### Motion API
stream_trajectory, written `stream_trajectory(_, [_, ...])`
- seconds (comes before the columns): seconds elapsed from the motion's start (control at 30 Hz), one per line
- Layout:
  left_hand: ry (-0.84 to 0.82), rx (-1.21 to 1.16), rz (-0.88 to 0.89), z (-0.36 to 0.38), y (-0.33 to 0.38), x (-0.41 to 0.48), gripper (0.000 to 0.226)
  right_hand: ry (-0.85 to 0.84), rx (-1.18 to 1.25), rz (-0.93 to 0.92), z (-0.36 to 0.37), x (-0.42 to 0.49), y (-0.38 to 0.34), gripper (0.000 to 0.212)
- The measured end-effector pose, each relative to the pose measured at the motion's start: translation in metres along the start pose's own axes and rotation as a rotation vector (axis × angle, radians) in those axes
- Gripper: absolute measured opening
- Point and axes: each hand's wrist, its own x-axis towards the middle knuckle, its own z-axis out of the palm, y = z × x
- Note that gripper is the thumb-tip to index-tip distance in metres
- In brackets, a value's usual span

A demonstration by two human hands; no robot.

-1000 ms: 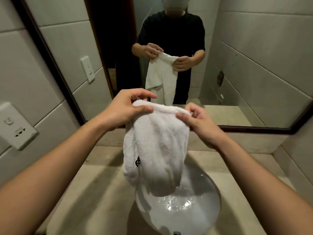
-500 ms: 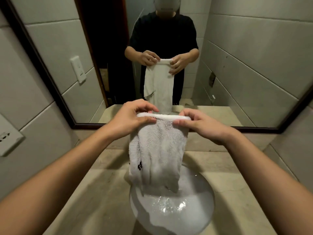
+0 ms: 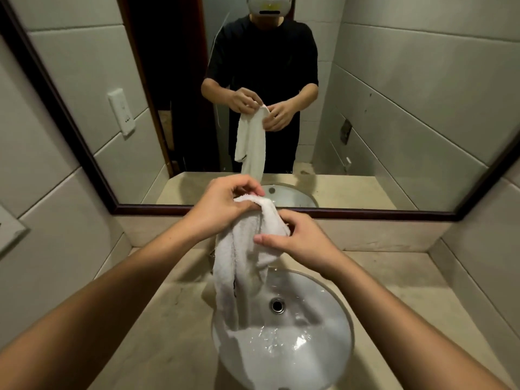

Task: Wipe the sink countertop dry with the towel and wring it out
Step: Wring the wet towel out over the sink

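1. Since the earlier frame the hands have drawn together. The white terry towel [image 3: 239,266], then held stretched by its top edge, is now bunched into a loose rope. The right hand [image 3: 301,244] has dropped from that edge onto the towel's body.
2. Left hand [image 3: 219,212]: fingers and thumb are clenched round the top fold, the highest point of the bundle.
3. Right hand: it sits just below and right of the left, with the thumb laid across the near face of the bundle and the fingers wrapped behind. It grasps the towel.
4. Towel location: it hangs from both hands above the left half of the round white ceramic sink basin [image 3: 326,311]. Its lower end reaches inside the bowl, left of the metal drain [image 3: 278,305] and at the shallow water [image 3: 281,344]. Whether the tip is submerged cannot be told.
5. Beige stone countertop [image 3: 416,299]: it surrounds the basin. Its dryness cannot be judged from this view.
6. Handling assessment: the towel is soft and limp, probably heavy with water, and not fragile. The pile should give a sure grip. It is best held in two full fists set well apart along the rope and twisted in opposite directions over the basin. The present grips lie close together, so the lower length would likely stay unwrung.
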Motion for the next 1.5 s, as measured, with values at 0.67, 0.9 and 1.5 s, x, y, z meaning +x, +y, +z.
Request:
stream_trajectory(0.67, [-0.345, 0.147, -0.130, 0.007, -0.033, -0.025, 0.030, 0.106, 0.049, -0.054, -0.091, -0.009, -0.048, 0.007])
stream_trajectory(0.9, [-0.382, 0.216, -0.070, 0.028, -0.034, -0.010, 0.019, 0.252, 0.127, 0.013, -0.126, -0.033, -0.036, 0.013])
stream_trajectory(1.5, [-0.047, -0.546, -0.626, 0.071, 0.076, 0.039, 0.024, 0.194, 0.500, 0.171, -0.068, -0.039, -0.014, 0.025])
